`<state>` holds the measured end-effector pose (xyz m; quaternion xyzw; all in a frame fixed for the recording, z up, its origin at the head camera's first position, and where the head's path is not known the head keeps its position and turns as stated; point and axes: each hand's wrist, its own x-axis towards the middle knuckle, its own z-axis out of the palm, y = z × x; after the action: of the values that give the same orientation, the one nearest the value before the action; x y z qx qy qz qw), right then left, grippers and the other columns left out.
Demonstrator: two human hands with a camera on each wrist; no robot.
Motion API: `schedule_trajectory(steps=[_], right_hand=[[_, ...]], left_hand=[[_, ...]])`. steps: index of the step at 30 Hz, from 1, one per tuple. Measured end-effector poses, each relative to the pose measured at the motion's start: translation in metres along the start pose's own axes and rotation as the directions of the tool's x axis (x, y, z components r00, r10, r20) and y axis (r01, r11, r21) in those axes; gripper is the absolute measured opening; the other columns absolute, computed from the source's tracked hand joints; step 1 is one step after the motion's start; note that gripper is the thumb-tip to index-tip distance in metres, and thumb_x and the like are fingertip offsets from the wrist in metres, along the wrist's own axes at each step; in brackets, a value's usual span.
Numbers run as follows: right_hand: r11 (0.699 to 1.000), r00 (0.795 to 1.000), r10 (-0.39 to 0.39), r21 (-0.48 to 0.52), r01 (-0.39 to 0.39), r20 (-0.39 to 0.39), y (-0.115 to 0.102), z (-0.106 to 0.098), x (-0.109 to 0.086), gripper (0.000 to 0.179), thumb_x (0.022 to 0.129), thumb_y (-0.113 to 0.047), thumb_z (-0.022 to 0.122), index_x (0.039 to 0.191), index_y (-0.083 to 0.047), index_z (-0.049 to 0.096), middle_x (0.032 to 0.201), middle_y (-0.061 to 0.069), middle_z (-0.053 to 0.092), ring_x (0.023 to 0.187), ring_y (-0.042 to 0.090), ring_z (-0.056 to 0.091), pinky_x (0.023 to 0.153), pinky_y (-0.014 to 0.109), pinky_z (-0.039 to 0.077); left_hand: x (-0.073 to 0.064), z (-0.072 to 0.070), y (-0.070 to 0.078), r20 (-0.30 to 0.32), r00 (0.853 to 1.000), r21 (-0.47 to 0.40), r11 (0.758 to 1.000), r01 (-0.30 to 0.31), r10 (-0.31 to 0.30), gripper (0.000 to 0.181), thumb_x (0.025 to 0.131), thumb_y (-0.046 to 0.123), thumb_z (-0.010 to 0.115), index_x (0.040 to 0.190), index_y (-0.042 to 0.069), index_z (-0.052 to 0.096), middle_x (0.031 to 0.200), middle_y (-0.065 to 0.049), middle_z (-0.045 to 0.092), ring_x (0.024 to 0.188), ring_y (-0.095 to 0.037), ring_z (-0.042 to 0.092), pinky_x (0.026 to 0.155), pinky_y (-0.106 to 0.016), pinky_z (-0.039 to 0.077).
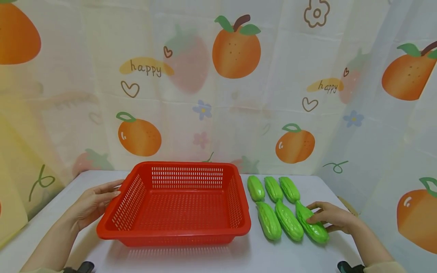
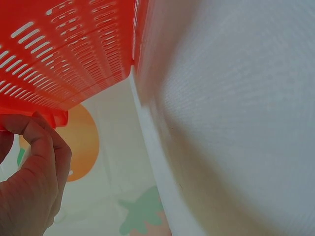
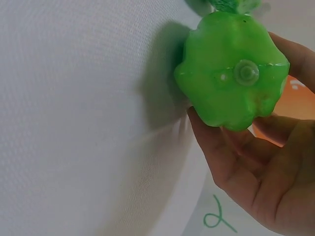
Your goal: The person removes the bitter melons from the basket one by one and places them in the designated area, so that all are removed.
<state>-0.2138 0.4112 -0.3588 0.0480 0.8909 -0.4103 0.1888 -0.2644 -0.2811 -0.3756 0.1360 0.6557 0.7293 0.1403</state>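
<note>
A red plastic basket (image 1: 174, 232) with slotted walls stands on the white table, its inside bare. My left hand (image 1: 93, 204) grips the basket's left rim, thumb and fingers close together there; the left wrist view has the curled fingers (image 2: 54, 142) at the rim. To the right of the basket lie several green, ridged toy gourds in two rows. My right hand (image 1: 332, 218) holds the nearest gourd on the right (image 1: 317, 234) from its outer side. In the right wrist view, its blunt end (image 3: 226, 73) faces the camera, with thumb and fingers around it.
The other gourds (image 1: 269, 220) lie between the basket and my right hand, the back row (image 1: 273, 188) touching or close to the front one. Behind the white table (image 1: 170, 261) hangs a fruit-printed curtain (image 1: 218, 125), which also runs along both sides.
</note>
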Motion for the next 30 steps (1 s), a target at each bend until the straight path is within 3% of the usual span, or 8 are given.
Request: schedule_trajectory(steps=[30], right_hand=[[1.0, 1.0, 0.021, -0.022, -0.021, -0.009, -0.0029, 0.0028, -0.0005, 0.068, 0.09, -0.028, 0.07, 0.141, 0.006, 0.039, 0.13, 0.027, 0.053, 0.107, 0.025, 0.063, 0.08, 0.043, 0.057]], left_hand=[[-0.001, 0.0018, 0.0, 0.01, 1.0, -0.021, 1.0, -0.013, 0.013, 0.039, 0.103, 0.009, 0.045, 0.116, 0.037, 0.069, 0.104, 0.01, 0.073, 0.09, -0.009, 0.072, 0.08, -0.025, 0.06]])
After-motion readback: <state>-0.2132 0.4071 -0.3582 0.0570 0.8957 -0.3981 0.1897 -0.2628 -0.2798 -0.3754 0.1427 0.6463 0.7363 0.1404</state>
